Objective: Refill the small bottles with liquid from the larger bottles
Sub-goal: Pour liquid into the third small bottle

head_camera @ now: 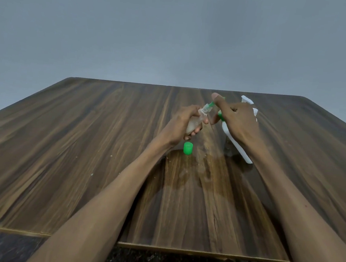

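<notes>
Right of centre, a small bottle was gripped by the left hand while a spray bottle, clasped by the right hand, was aimed into it; steadier alignment seemed needed next.

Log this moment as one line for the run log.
left hand: grips small clear bottle, tilted | right hand: holds large white bottle's green nozzle at its mouth | green cap: off, on table

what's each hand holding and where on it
The left hand grips the small clear bottle around its body. The right hand holds the white bottle near its green-collared top; the exact hold is hidden.
</notes>
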